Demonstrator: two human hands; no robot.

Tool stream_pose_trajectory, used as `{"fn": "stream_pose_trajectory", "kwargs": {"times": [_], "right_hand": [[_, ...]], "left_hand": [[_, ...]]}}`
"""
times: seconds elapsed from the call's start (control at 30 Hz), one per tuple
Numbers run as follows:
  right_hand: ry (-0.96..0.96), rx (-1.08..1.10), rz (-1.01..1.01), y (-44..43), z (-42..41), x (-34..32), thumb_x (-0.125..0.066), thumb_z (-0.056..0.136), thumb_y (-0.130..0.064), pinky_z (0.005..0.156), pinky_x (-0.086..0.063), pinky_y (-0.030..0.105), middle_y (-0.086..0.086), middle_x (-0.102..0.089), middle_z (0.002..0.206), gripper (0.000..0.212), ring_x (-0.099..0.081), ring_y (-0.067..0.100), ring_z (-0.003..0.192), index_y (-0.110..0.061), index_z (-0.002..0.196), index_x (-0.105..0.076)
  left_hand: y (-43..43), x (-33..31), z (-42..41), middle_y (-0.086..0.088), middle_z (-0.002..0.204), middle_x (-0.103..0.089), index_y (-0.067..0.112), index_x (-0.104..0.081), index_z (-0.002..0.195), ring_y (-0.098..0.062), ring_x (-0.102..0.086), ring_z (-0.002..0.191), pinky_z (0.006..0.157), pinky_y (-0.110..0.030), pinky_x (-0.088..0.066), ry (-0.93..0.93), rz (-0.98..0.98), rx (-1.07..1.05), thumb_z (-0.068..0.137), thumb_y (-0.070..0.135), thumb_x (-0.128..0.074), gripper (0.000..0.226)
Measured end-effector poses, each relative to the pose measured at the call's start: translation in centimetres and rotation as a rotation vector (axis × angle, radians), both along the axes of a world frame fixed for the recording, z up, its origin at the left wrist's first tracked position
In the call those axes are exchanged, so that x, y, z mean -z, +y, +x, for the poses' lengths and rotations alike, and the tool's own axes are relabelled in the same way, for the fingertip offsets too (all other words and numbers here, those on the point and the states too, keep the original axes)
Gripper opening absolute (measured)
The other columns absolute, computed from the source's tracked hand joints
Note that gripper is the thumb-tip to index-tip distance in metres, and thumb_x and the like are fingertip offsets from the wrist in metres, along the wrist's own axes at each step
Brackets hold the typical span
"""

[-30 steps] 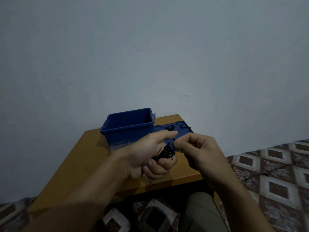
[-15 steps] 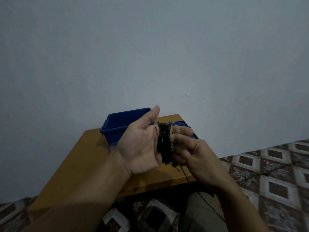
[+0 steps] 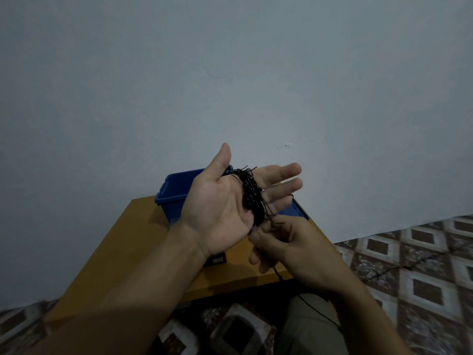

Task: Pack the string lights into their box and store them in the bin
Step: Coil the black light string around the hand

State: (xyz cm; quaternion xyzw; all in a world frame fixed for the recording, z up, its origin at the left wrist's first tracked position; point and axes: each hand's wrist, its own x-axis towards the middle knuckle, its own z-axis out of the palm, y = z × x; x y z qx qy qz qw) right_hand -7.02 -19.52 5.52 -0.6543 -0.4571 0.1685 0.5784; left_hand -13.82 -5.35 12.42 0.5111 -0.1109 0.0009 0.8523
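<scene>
While L hand point(image 3: 220, 211) lies flat, palm up, w/ string lights point(image 3: 252, 198) coiled crosswise round it, R hand point(image 3: 289, 247) just below pinches the loose tail.

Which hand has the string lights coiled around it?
The left hand, palm up, fingers straight: the black string lights coil round its fingers. The right hand below only pinches their loose tail.

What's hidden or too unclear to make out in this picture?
Head view:
- Blue bin: mostly behind the left hand; inside unseen.
- Small dark box on the table: mostly under the left wrist, label too small.
- String lights: wound round the left fingers, bulbs too small to count.
- Trailing wire: drops from the right hand, end hidden behind that forearm.
</scene>
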Motion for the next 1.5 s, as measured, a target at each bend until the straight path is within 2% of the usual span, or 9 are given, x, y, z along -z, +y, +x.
{"fn": "stream_pose_trajectory", "kwargs": {"times": [0.13, 0.4, 0.57, 0.77, 0.9, 1.03, 1.17, 1.37, 1.5], "right_hand": [[-0.024, -0.017, -0.027, -0.1, -0.2, -0.2, -0.056, 0.102, -0.025, 0.07, -0.056, 0.041, 0.008, -0.074, 0.076, 0.025, -0.066, 0.022, 0.062, -0.004, 0.09, -0.064], [-0.027, 0.062, -0.002, 0.1, 0.0, 0.1, -0.058, 0.101, -0.027, 0.049, -0.037, 0.018, -0.006, -0.051, 0.055, 0.025, -0.042, 0.006, 0.047, -0.008, 0.085, -0.062], [-0.02, 0.101, 0.022, 0.0, 0.2, 0.0, -0.059, 0.1, -0.025, 0.046, -0.032, 0.015, -0.01, -0.043, 0.051, 0.031, -0.034, 0.005, 0.044, -0.003, 0.077, -0.06], [0.027, 0.101, 0.098, 0.0, 0.1, -0.3, -0.06, 0.099, -0.025, 0.044, -0.031, 0.015, -0.007, -0.038, 0.048, 0.043, -0.03, 0.006, 0.041, -0.016, 0.059, -0.044], [0.086, 0.107, 0.177, -0.4, 0.4, -0.6, -0.062, 0.096, -0.024, 0.042, -0.03, 0.015, -0.005, -0.036, 0.044, 0.046, -0.028, 0.007, 0.038, -0.016, 0.055, -0.041], [0.132, 0.013, 0.235, -0.9, 0.5, -0.7, -0.073, 0.089, -0.031, 0.041, -0.026, 0.019, -0.005, -0.036, 0.044, 0.046, -0.025, 0.008, 0.039, -0.014, 0.058, -0.044], [0.222, -0.074, 0.325, -1.0, 0.7, -0.6, -0.066, 0.081, -0.019, 0.04, -0.023, 0.017, -0.004, -0.043, 0.048, 0.021, -0.026, 0.008, 0.04, 0.0, 0.076, -0.057], [0.099, 0.052, 0.355, -0.9, 0.3, -0.7, -0.066, 0.096, -0.016, 0.045, -0.033, 0.011, -0.002, -0.048, 0.052, 0.023, -0.039, 0.002, 0.042, -0.009, 0.074, -0.067], [0.057, 0.083, 0.385, -0.9, 0.3, -0.8, -0.058, 0.097, -0.007, 0.046, -0.036, 0.007, -0.01, -0.053, 0.046, 0.021, -0.046, -0.001, 0.04, 0.004, 0.08, -0.066]], "left_hand": [[-0.1, 0.0, 0.0, -0.015, 0.145, -0.054, -0.008, -0.045, 0.141, -0.028, -0.053, 0.134, 0.118, -0.042, -0.032, 0.0, 0.015, -0.057, 0.098, 0.07, -0.013, 0.095], [-0.1, 0.0, 0.2, -0.015, 0.147, -0.053, -0.008, -0.036, 0.146, -0.03, -0.047, 0.139, 0.123, -0.046, -0.02, 0.009, -0.013, -0.112, 0.095, 0.074, -0.012, 0.1], [0.3, 0.1, 0.3, -0.017, 0.151, -0.046, -0.003, -0.013, 0.156, -0.025, -0.025, 0.15, 0.125, -0.045, -0.007, 0.053, -0.049, -0.251, 0.093, 0.076, -0.021, 0.101], [-0.1, 0.3, 0.2, -0.015, 0.157, -0.037, -0.001, -0.012, 0.157, -0.025, -0.021, 0.152, 0.124, -0.044, -0.009, 0.098, -0.06, -0.333, 0.093, 0.075, -0.023, 0.1], [0.0, 0.2, 0.1, -0.022, 0.146, -0.05, -0.002, -0.019, 0.154, -0.038, -0.046, 0.137, 0.119, -0.05, -0.029, 0.175, 0.011, -0.324, 0.093, 0.075, -0.022, 0.099], [0.0, 0.5, 0.1, -0.024, 0.137, -0.059, -0.003, -0.021, 0.154, -0.036, -0.061, 0.122, 0.111, -0.049, -0.042, 0.261, 0.125, -0.316, 0.093, 0.077, -0.02, 0.1], [0.1, 0.6, 0.3, -0.024, 0.122, -0.067, -0.009, -0.037, 0.145, -0.037, -0.065, 0.114, 0.107, -0.049, -0.045, 0.402, 0.307, -0.283, 0.091, 0.08, -0.017, 0.106], [0.2, 0.8, 0.0, -0.02, 0.09, -0.058, -0.004, -0.063, 0.097, -0.026, -0.054, 0.073, 0.073, -0.036, -0.046, 0.453, 0.476, -0.134, 0.086, 0.084, -0.013, 0.102], [0.3, 0.9, 0.2, -0.017, 0.081, -0.064, 0.001, -0.066, 0.092, -0.025, -0.06, 0.067, 0.067, -0.034, -0.051, 0.483, 0.656, -0.178, 0.085, 0.085, -0.012, 0.1]]}}
